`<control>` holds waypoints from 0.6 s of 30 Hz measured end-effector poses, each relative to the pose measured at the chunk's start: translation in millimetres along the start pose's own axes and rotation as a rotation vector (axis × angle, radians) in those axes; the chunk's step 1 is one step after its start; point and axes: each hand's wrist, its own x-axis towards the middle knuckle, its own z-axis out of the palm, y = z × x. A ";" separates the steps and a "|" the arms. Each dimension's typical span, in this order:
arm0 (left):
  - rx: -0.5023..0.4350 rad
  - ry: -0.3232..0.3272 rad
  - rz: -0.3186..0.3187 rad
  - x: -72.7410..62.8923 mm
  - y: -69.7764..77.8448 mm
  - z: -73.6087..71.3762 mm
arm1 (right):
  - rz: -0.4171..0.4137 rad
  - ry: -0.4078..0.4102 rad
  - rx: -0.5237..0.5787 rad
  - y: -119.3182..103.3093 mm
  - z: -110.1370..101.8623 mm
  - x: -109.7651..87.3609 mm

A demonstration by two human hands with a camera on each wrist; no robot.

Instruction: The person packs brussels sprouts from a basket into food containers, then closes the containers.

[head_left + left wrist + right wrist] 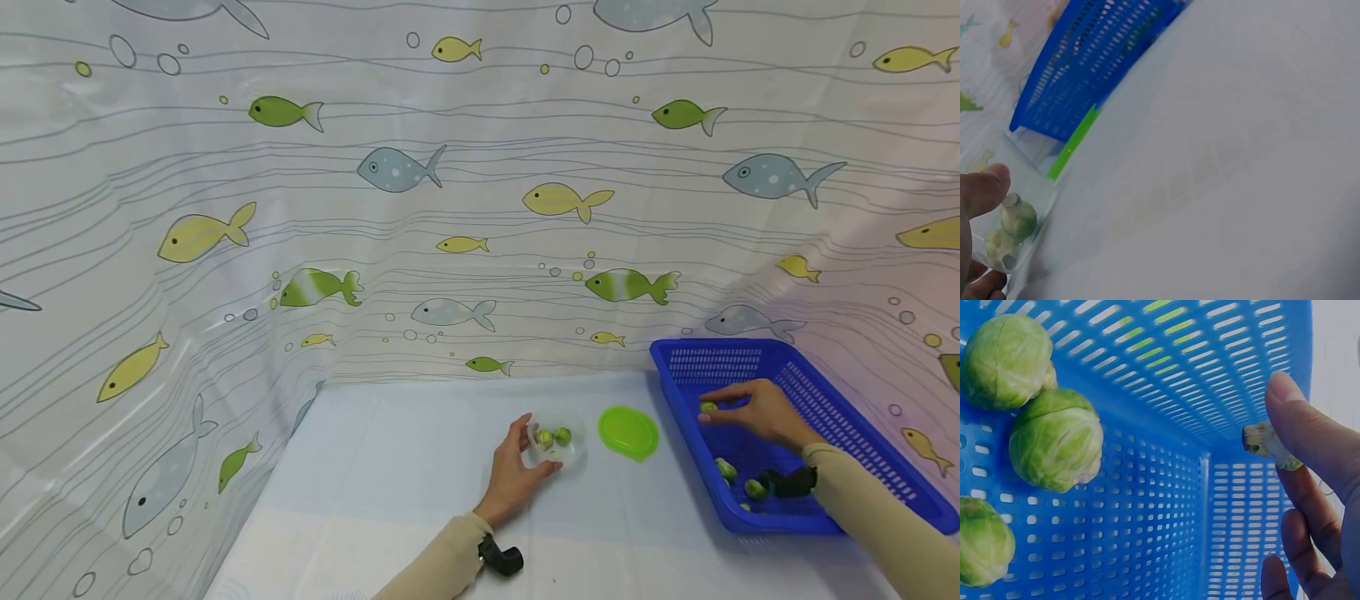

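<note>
We see two bare hands at work over a white table (375, 475). On the left, we find the left hand (513, 471) with its grip curled round the side of a clear container (576, 421), the thumb at the near wall and the fingers at the far one. Through the see-through wall we make out two sprouts (1019, 220) lying together inside, one with its pale cut end towards the left wrist view. Just to the right of the container we see a green lid (628, 432) lying flat on the table, apart from both hands, and beyond it stands a large blue basket (727, 367) with slotted walls. The right hand (761, 412) reaches into this basket, and its grip pinches one small Brussels sprout (708, 407) between thumb and fingertip, above the basket floor and near the left wall; in the right wrist view we notice the stem end poking out past the thumb, while the other fingers are loosely bent beneath. We also see loose sprouts (1057, 440) on the basket floor, at the end nearer the person. Both arms wear beige sleeves (442, 558), with a black device (504, 558) at each wrist, and behind the table we see a pale sheet (487, 125) printed with yellow, green and grey-blue fish
</note>
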 end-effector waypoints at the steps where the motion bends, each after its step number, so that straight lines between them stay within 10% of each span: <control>1: -0.002 -0.001 0.002 0.1 -0.3 -0.1 | -0.003 0.004 0.003 -0.5 -0.4 0.4; 18: -0.002 -0.003 0.005 0.6 -0.8 -0.3 | -0.095 0.084 0.009 -32.2 -5.7 3.1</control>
